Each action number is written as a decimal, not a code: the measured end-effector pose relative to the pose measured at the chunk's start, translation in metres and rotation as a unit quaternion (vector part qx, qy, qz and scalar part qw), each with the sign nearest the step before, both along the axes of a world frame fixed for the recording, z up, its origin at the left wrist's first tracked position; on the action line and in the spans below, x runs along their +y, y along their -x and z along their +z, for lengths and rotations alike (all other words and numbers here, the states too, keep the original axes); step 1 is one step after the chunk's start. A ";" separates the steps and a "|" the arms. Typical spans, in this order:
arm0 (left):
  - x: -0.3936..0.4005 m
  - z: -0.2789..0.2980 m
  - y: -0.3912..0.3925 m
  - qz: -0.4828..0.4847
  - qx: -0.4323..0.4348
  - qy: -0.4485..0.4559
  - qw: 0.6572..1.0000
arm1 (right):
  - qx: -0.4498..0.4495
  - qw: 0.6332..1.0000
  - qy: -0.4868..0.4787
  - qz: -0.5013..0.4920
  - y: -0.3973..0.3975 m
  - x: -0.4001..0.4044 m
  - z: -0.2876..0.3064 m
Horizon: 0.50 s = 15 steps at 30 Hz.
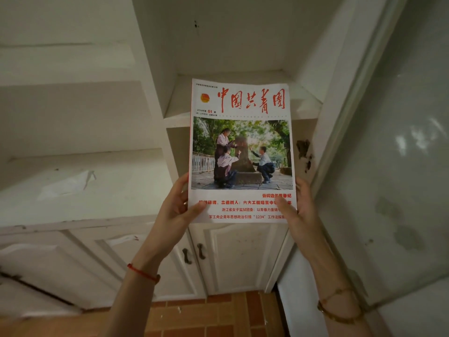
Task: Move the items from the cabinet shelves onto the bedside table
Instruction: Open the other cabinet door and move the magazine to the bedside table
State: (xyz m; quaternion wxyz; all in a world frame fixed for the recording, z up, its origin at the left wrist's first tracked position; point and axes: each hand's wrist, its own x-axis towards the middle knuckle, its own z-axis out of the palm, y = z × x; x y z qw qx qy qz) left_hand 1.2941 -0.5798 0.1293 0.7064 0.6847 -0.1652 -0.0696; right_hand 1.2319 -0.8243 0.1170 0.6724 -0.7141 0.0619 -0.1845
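A magazine (pixel 240 152) with red Chinese title lettering and a cover photo of people around a stone marker is held upright in front of the white cabinet. My left hand (pixel 178 205) grips its lower left edge, thumb over the cover. My right hand (pixel 297 205) grips the lower right edge the same way. Behind the magazine is a narrow cabinet shelf (pixel 177 110), and what lies on it directly behind the cover is hidden.
Wider white shelves (pixel 85 181) step out to the left; a crumpled bit of white plastic (pixel 68 183) lies on one. Closed cabinet doors with dark handles (pixel 194 254) sit below. A worn white wall or door panel (pixel 388 166) stands at right. Orange floor tiles (pixel 213 317) show below.
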 end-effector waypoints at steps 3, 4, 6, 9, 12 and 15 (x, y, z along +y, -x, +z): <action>0.007 -0.006 0.013 -0.004 0.006 -0.007 1.000 | 0.002 1.000 0.006 -0.007 0.014 0.006 -0.005; 0.009 -0.007 0.019 -0.006 0.007 -0.009 1.000 | 0.002 1.000 0.007 -0.008 0.019 0.009 -0.007; 0.014 -0.010 0.031 -0.006 0.011 -0.009 1.000 | 0.002 1.000 0.012 -0.011 0.028 0.013 -0.011; 0.022 -0.016 0.050 0.006 0.018 -0.016 1.000 | 0.006 1.000 0.014 -0.001 0.043 0.021 -0.016; 0.028 -0.021 0.073 0.025 0.022 -0.024 0.999 | 0.013 1.000 0.021 0.016 0.058 0.026 -0.020; 0.032 -0.027 0.100 0.052 0.022 -0.024 0.998 | 0.016 0.999 0.029 0.042 0.073 0.028 -0.024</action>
